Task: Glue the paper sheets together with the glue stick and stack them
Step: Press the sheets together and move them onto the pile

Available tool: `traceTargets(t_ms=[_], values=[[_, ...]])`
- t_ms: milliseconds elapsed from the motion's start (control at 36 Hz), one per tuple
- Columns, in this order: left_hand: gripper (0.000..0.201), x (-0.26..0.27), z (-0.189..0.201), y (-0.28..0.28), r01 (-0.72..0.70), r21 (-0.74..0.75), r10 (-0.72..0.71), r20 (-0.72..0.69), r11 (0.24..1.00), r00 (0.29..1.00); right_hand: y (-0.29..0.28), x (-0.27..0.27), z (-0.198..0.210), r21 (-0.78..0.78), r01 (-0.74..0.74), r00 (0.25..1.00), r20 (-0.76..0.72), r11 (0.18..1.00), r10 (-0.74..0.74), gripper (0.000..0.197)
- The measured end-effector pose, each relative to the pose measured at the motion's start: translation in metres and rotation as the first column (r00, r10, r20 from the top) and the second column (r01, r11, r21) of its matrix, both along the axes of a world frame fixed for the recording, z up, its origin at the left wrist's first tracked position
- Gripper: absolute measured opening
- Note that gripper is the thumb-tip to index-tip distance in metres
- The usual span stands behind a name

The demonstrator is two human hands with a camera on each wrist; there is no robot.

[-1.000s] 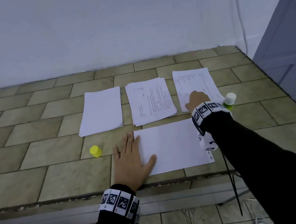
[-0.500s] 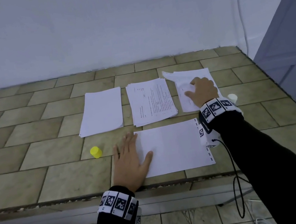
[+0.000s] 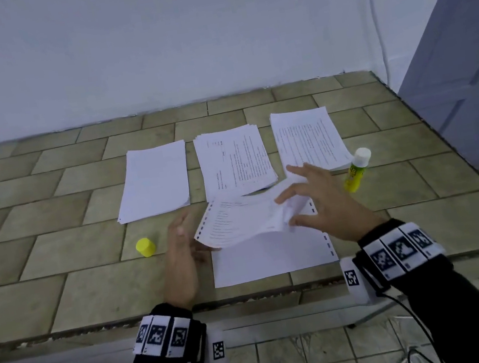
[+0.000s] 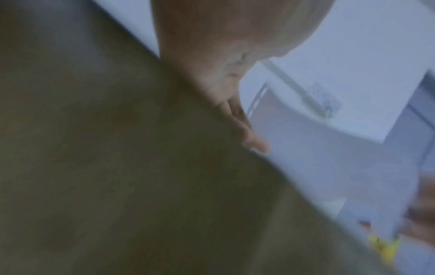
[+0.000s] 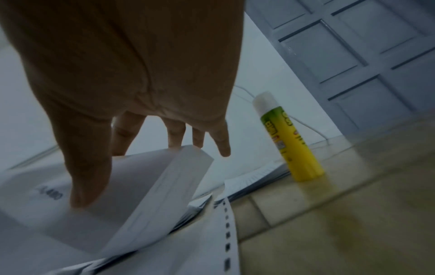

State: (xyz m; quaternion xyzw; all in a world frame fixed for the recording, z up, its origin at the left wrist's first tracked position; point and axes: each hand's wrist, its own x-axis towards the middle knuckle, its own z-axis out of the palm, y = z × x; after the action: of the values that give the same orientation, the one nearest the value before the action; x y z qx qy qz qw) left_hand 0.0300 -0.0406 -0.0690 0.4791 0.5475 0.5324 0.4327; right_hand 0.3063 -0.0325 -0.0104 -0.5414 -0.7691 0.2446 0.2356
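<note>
Two hands frame one sheet: left hand (image 3: 179, 266), fingers straight, steadies its near-left edge, while right hand (image 3: 323, 202) pinches the printed sheet (image 3: 244, 221), long axis left-to-right, above the blank sheet (image 3: 275, 257). Glue stick (image 3: 355, 170) stands upright, far right on the bench (image 3: 61, 291).

left hand (image 3: 180, 253): edge-on, fingers straight, thumb side up | right hand (image 3: 322, 199): raised, thumb and forefinger pinching, other fingers spread | both sleeves black, marker bands at wrists
</note>
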Motion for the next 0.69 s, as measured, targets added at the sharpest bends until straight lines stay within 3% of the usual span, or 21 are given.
traceTargets(t_ms=[83, 167, 222, 333, 472, 556, 611, 694], values=[[0.032, 0.002, 0.014, 0.004, 0.1, -0.099, -0.106, -0.064, 0.99, 0.992, -0.005, 0.005, -0.008, -0.011, -0.033, 0.999, 0.0, 0.999, 0.033, 0.039], [0.041, 0.0, 0.018, -0.001, 0.278, -0.175, -0.287, -0.03, 0.945, 0.957, -0.008, 0.008, -0.014, -0.059, -0.026, 1.0, -0.009, 0.998, 0.025, 0.047], [0.046, -0.002, 0.019, -0.004, 0.318, -0.221, -0.338, -0.057, 0.922, 0.939, -0.01, 0.009, -0.015, -0.087, -0.012, 1.0, 0.005, 0.996, 0.012, 0.047], [0.043, -0.002, 0.017, -0.003, 0.317, -0.222, -0.337, -0.06, 0.922, 0.94, -0.012, 0.013, -0.015, -0.107, 0.025, 0.999, -0.024, 0.994, -0.028, 0.05], [0.043, -0.002, 0.015, -0.005, 0.304, -0.187, -0.297, 0.068, 0.934, 0.953, -0.015, 0.022, -0.016, -0.171, 0.059, 0.983, -0.161, 0.983, -0.087, 0.054], [0.045, -0.003, 0.014, -0.003, 0.313, -0.191, -0.301, 0.086, 0.931, 0.95, -0.014, 0.023, -0.017, -0.203, 0.179, 0.927, -0.292, 0.963, -0.234, 0.041], [0.046, -0.003, 0.015, -0.003, 0.311, -0.199, -0.302, 0.075, 0.929, 0.95, -0.012, 0.024, -0.018, -0.235, 0.284, 0.896, -0.28, 0.93, -0.345, 0.033], [0.046, -0.001, 0.017, -0.004, 0.315, -0.221, -0.308, 0.063, 0.923, 0.949, -0.01, 0.026, -0.02, -0.255, 0.335, 0.887, -0.24, 0.907, -0.395, 0.026]])
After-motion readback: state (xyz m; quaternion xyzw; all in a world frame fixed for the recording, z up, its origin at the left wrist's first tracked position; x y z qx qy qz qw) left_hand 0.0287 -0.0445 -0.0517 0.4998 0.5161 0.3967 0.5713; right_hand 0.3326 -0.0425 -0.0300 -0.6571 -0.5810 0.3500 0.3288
